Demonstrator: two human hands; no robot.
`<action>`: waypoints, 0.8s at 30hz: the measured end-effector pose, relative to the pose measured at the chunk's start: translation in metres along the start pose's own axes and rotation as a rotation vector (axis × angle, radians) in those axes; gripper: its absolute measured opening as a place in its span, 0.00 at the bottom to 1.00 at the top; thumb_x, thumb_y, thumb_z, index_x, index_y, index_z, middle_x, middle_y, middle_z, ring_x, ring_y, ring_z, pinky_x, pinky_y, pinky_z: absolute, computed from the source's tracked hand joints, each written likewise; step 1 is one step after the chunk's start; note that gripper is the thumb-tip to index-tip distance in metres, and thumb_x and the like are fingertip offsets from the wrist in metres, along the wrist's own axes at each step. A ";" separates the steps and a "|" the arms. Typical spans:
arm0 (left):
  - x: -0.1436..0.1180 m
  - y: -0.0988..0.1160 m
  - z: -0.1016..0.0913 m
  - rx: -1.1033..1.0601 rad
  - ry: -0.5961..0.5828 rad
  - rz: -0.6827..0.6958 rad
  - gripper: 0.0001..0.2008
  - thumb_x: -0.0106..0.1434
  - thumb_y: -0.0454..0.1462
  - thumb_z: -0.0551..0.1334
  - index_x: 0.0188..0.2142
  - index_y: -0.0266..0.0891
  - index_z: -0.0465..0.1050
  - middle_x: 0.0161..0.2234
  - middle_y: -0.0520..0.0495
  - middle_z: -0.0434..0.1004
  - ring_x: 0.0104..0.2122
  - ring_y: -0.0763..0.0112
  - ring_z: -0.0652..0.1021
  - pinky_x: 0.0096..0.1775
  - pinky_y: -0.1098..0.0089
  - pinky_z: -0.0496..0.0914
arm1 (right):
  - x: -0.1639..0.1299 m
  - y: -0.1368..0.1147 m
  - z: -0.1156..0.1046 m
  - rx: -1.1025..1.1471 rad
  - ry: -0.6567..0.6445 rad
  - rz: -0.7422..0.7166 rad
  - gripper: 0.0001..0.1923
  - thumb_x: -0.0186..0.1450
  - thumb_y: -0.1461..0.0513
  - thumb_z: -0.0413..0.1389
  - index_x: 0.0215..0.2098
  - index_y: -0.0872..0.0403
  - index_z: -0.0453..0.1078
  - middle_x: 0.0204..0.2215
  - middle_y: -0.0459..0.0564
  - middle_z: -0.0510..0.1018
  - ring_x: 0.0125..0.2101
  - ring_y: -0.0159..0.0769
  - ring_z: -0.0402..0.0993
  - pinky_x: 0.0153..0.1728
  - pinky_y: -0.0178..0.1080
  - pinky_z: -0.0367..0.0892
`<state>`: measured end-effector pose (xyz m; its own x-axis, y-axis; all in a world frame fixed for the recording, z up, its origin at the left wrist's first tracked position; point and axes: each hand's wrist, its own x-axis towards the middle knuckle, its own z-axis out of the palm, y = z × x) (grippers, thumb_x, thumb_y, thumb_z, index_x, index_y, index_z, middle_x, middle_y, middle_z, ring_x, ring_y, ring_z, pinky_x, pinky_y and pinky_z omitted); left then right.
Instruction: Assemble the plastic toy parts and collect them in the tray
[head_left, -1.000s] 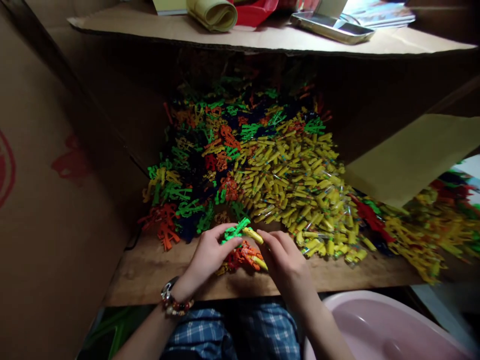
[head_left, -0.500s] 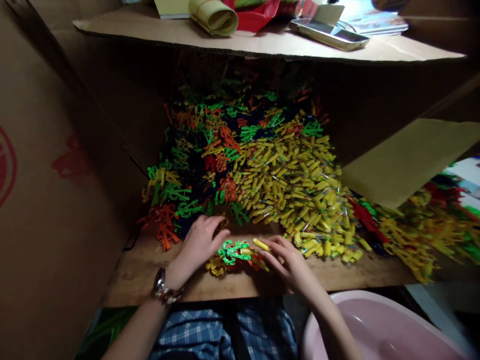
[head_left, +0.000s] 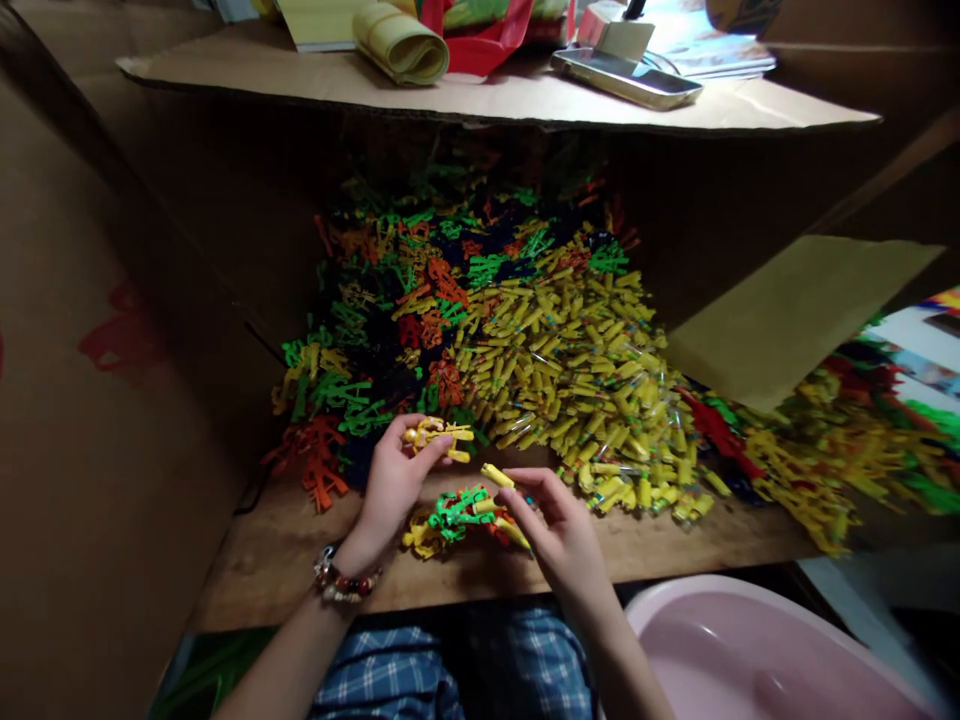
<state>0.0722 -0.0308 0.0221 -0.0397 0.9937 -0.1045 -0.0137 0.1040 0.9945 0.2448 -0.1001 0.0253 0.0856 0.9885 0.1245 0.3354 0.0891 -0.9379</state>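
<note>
Between the thumb and fingers of my left hand (head_left: 397,475) is a yellow plastic toy figure (head_left: 429,436), its legs pointing right. My right hand (head_left: 559,520) pinches a small yellow roll (head_left: 496,476), one end of it towards the figure; the two are apart. Below them on the wooden board lies a small heap of figures: a green figure (head_left: 459,512) on top, with yellow and red ones partly under it. A yellow roll shows by the green figure's legs. Past my right hand spreads a big pile of yellow rolls (head_left: 570,360), some with clear wrap.
Green, orange and red figures (head_left: 322,450) are heaped at the left and back, under a cardboard shelf (head_left: 300,85) that carries a phone (head_left: 626,78) and rolled paper. A pink basin (head_left: 750,640) stands lower right. More figures (head_left: 810,480) lie at the right beside a paper sheet (head_left: 802,320).
My left hand has taken hold of a yellow figure and come up slightly. My right hand, still with a yellow roll, has moved a little left. The view has shifted somewhat.
</note>
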 end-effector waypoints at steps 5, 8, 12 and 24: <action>-0.021 0.008 0.008 -0.170 -0.125 -0.132 0.20 0.51 0.39 0.68 0.43 0.36 0.69 0.36 0.47 0.79 0.34 0.69 0.79 0.38 0.70 0.73 | -0.003 -0.018 0.000 -0.133 0.090 -0.016 0.09 0.65 0.57 0.54 0.39 0.53 0.71 0.27 0.46 0.78 0.25 0.31 0.73 0.25 0.32 0.69; -0.029 0.013 0.011 -0.089 -0.167 -0.122 0.18 0.52 0.39 0.67 0.42 0.36 0.73 0.39 0.45 0.79 0.37 0.66 0.79 0.39 0.70 0.73 | -0.005 -0.022 -0.002 -0.224 0.099 -0.090 0.09 0.65 0.58 0.53 0.39 0.53 0.71 0.28 0.47 0.78 0.24 0.30 0.72 0.24 0.31 0.68; -0.033 0.019 0.010 -0.019 -0.200 -0.069 0.14 0.53 0.39 0.66 0.39 0.38 0.75 0.39 0.46 0.80 0.38 0.64 0.79 0.40 0.69 0.74 | -0.008 -0.024 -0.004 -0.363 0.124 -0.244 0.08 0.65 0.60 0.53 0.40 0.54 0.71 0.30 0.50 0.79 0.27 0.34 0.74 0.29 0.34 0.71; -0.027 0.002 -0.010 0.134 -0.411 -0.215 0.20 0.51 0.42 0.67 0.42 0.36 0.74 0.37 0.43 0.79 0.35 0.63 0.78 0.37 0.67 0.73 | 0.002 0.006 -0.034 -0.372 -0.102 -0.106 0.10 0.66 0.57 0.52 0.36 0.53 0.73 0.29 0.49 0.78 0.30 0.36 0.73 0.32 0.36 0.69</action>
<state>0.0635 -0.0582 0.0273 0.3488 0.8801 -0.3222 0.1513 0.2864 0.9461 0.2784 -0.1018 0.0311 -0.0546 0.9849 0.1642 0.6560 0.1594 -0.7378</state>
